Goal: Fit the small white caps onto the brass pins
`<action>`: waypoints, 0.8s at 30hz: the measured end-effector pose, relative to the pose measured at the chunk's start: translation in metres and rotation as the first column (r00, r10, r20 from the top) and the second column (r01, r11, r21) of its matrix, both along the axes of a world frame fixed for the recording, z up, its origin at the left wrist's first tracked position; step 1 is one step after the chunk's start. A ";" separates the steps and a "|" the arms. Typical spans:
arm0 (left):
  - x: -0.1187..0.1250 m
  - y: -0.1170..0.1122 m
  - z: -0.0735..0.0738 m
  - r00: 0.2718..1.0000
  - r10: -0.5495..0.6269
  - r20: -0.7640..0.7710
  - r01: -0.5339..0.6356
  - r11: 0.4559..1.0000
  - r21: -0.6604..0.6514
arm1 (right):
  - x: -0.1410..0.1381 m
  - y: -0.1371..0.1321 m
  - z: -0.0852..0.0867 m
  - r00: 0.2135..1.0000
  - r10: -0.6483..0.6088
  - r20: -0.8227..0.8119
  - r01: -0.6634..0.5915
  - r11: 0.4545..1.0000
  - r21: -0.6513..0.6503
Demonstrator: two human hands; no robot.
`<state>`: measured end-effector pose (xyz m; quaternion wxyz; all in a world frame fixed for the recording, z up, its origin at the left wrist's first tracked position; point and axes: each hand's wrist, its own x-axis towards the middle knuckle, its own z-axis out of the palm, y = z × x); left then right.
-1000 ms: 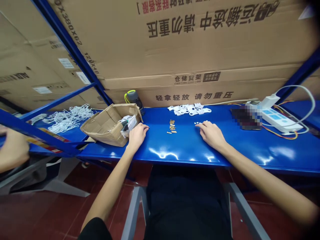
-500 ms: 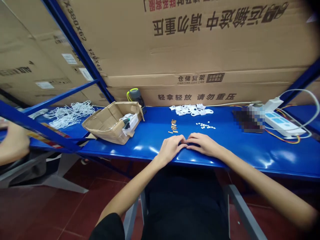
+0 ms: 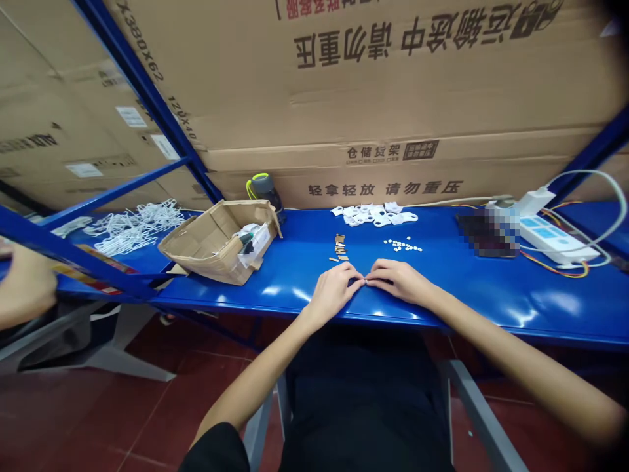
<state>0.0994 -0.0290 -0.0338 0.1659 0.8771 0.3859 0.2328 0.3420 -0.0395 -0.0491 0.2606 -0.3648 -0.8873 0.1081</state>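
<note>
Blue glossy steel bench [image 3: 442, 316] under both forearms. Left hand [image 3: 334, 292] and right hand [image 3: 398, 280] curled inward, fingertips meeting on a tiny white piece [image 3: 366, 281], its exact form too small to tell. Ahead of the hands: small tan strips [image 3: 339, 250], round white beads [image 3: 403, 245], flat white plastic pieces [image 3: 373, 214]. Left of the left hand: open cardboard box [image 3: 216, 241]. Right of the right hand: white power strip [image 3: 555, 240]. Beyond the bench: brown corrugated cartons [image 3: 373, 92]. Below: dark red tile floor [image 3: 122, 406].

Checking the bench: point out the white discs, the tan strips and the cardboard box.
White discs [image 3: 403, 245]: head view, cluster middle.
Tan strips [image 3: 339, 248]: head view, pile middle.
Cardboard box [image 3: 206, 236]: head view, inner wall.
</note>
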 end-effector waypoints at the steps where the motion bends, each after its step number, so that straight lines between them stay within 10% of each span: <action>1: 0.001 0.000 0.000 1.000 -0.002 -0.011 0.002 1.000 0.003 | 0.000 0.000 0.000 1.000 -0.002 -0.009 0.002 1.000 -0.011; 13: -0.027 0.012 0.015 0.994 0.090 -0.064 -0.090 0.996 0.000 | 0.018 0.009 0.005 0.975 -0.223 0.004 0.223 0.975 -0.024; 24: -0.065 0.051 0.022 0.955 0.269 -0.126 -0.272 0.962 -0.014 | 0.037 0.019 -0.001 0.741 -0.656 0.142 0.585 0.735 0.342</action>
